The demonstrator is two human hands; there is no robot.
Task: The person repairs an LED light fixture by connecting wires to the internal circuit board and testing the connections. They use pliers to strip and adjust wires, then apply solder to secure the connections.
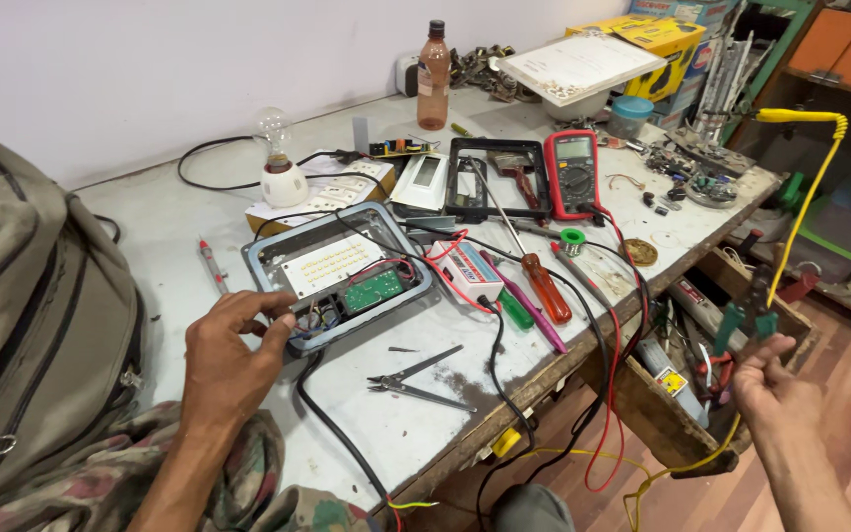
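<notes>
A grey workbench (179, 232) was seen under and ahead of the left hand (231, 357), cluttered. A large olive backpack (32, 325) was slumped just left of that hand, with camouflage cloth (248, 483) below the wrist. The open floodlight housing (339, 274) was lying flat directly ahead of the left hand; its near corner was touched by the loosely curled fingertips (273, 307), nothing gripped. A white LED panel (332, 262) and a green circuit board (374, 290) were seen inside it, with loose wires at the corner by the fingers. A black cable (342, 438) was run from the housing toward the bench edge, right of the left forearm.

A red multimeter (572, 173) and a black frame (497, 177) were placed far ahead, between the two hands. A bulb in a white holder (278, 163) was standing beyond the left hand. An orange-handled screwdriver (544, 286) was laid right of the housing. Open pliers (416, 379) were lying on the bench between the hands, nearer the left.

The right hand (775, 389) was held off the bench to the right, above the wooden floor, closed around a green-handled wire stripper (752, 310). A yellow wire (805, 187) was rising above that hand from the tool.
</notes>
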